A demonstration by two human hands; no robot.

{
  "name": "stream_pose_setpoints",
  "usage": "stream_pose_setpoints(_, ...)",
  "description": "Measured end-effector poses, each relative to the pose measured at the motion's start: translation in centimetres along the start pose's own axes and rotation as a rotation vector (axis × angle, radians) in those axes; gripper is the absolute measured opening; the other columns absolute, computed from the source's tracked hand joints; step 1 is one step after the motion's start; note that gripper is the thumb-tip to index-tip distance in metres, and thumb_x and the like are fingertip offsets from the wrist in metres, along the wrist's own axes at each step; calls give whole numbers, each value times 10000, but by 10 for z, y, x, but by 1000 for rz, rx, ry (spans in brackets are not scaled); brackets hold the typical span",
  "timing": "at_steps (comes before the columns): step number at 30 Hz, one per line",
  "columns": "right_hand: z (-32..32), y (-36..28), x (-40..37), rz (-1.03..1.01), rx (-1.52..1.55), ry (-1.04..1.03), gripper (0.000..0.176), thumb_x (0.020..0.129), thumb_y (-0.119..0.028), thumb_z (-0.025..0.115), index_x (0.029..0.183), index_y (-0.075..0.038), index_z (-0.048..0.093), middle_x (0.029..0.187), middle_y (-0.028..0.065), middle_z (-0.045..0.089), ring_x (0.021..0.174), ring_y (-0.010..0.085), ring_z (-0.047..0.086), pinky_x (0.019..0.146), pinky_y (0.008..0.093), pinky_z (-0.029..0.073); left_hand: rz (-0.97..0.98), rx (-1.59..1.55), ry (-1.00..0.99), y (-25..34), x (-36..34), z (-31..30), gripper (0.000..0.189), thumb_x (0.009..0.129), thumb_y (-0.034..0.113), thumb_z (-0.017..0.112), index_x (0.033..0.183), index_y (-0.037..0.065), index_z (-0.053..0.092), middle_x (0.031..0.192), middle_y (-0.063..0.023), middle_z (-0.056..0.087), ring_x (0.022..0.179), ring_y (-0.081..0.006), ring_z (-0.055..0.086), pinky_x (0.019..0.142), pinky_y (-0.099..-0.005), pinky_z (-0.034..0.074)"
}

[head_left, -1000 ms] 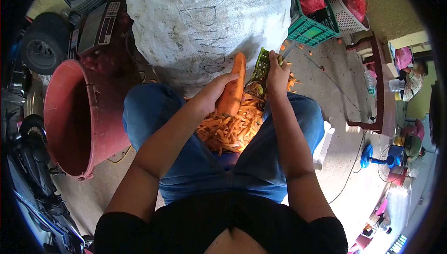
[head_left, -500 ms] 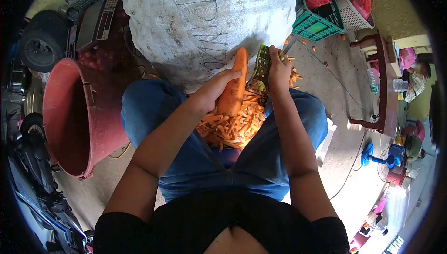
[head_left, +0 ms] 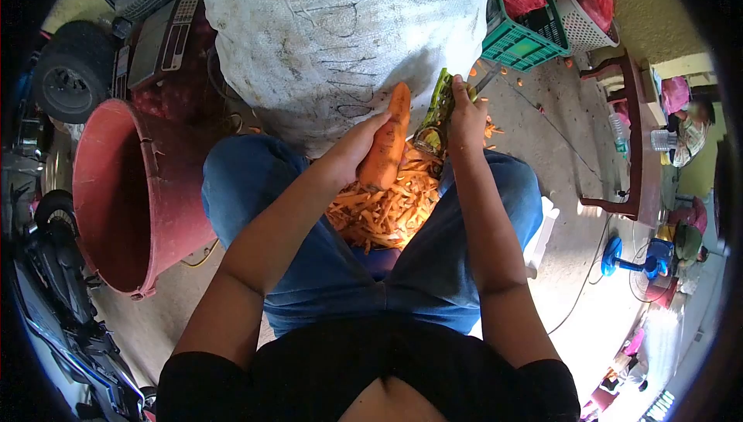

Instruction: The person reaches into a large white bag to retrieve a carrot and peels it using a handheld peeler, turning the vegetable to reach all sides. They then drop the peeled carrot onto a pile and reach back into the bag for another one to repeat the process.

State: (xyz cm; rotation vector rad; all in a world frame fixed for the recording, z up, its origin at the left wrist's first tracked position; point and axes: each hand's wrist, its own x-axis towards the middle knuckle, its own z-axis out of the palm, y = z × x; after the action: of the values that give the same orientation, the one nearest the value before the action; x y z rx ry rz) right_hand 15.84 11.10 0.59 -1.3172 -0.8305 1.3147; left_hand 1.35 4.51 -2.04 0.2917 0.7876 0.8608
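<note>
My left hand [head_left: 364, 143] is wrapped round a large orange carrot [head_left: 385, 151], held upright with its narrow tip away from me and dark marks on its skin. To its right, my right hand [head_left: 467, 118] grips a long green tool with holes along it [head_left: 438, 106]; its exact kind I cannot tell. A grey blade [head_left: 487, 77] shows just beyond the right fingers. Below both hands, orange carrot peelings [head_left: 387, 217] are heaped between my knees, over a dark container [head_left: 378, 262] mostly hidden by them.
A big white woven sack [head_left: 348, 50] stands directly ahead. On the left are a red barrel [head_left: 174, 197], a scale [head_left: 159, 46] and a motorbike [head_left: 73, 337]. A green crate [head_left: 530, 46], wooden furniture [head_left: 638, 143] and blue fan [head_left: 654, 259] stand right. A person [head_left: 693, 132] is far right.
My right hand has turned the green tool, so it shows narrower, and more of the grey blade appears beyond the fingers. The carrot has shifted only slightly in my left hand.
</note>
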Motion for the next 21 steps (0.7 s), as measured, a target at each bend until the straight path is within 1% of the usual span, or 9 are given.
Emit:
stream_pose_setpoints(2, 2, 3, -4, 1, -6, 4, 262, 783, -240, 520, 802, 20, 538, 699, 32, 529, 591, 104, 480, 555, 230, 389, -5, -37, -22, -1, 1, -1, 335, 829, 338, 388, 938, 29, 456, 737, -101, 541, 613, -200, 545, 560, -307, 457)
stream_pose_setpoints(4, 4, 8, -9, 8, 24, -22, 271, 783, -249, 522, 794, 21, 539, 688, 32, 526, 580, 107, 475, 552, 231, 387, -24, -22, 98, -4, 3, 2, 322, 835, 334, 383, 953, 49, 475, 773, -82, 554, 640, -184, 552, 595, -301, 468)
stream_pose_setpoints(5, 9, 11, -11, -49, 26, -9, 248, 806, -224, 504, 786, 21, 532, 643, 19, 514, 549, 83, 445, 509, 216, 365, -24, -21, 97, -6, 6, 2, 322, 835, 334, 383, 953, 49, 475, 773, -82, 554, 640, -184, 552, 595, -301, 468)
stream_pose_setpoints(8, 12, 17, -20, -44, -39, -30, 258, 814, -230, 493, 776, 22, 531, 642, 15, 512, 561, 81, 443, 517, 214, 361, 5, -47, 90, -11, 13, -1, 312, 843, 342, 354, 920, 73, 492, 771, -54, 544, 655, -160, 550, 574, -291, 463)
stream_pose_setpoints(10, 15, 17, -27, -107, -30, -111, 271, 817, -234, 487, 774, 30, 532, 632, 18, 513, 558, 80, 442, 515, 218, 364, -38, -195, 72, -12, 13, -1, 315, 847, 345, 347, 953, 85, 490, 822, -57, 557, 702, -161, 554, 616, -299, 467)
stream_pose_setpoints(14, 19, 18, -39, -177, -167, -141, 279, 821, -230, 477, 786, 40, 539, 619, 31, 521, 561, 84, 456, 524, 226, 380, -20, -250, 29, -13, 8, 0, 334, 852, 350, 334, 983, 81, 483, 873, -67, 562, 738, -172, 558, 651, -317, 468)
stream_pose_setpoints(16, 21, 14, -46, -172, -131, -165, 274, 820, -227, 478, 784, 38, 539, 625, 36, 526, 569, 84, 464, 529, 230, 383, -48, -246, 19, -14, 10, -6, 355, 856, 352, 320, 1003, 68, 473, 885, -74, 563, 767, -178, 559, 663, -324, 467)
stream_pose_setpoints(18, 22, 12, -49, -168, -95, -184, 270, 820, -224, 480, 782, 37, 539, 630, 41, 532, 576, 85, 471, 534, 234, 386, -41, -249, 24, -15, 10, -4, 348, 858, 342, 317, 992, 62, 474, 871, -71, 563, 749, -177, 559, 651, -321, 469)
stream_pose_setpoints(21, 21, 12, -49, -235, -220, -122, 247, 812, -204, 488, 784, 35, 542, 632, 71, 543, 575, 108, 484, 534, 240, 388, -44, -205, 55, -16, 7, 1, 331, 862, 322, 309, 962, 57, 479, 831, -67, 560, 706, -170, 557, 618, -309, 470)
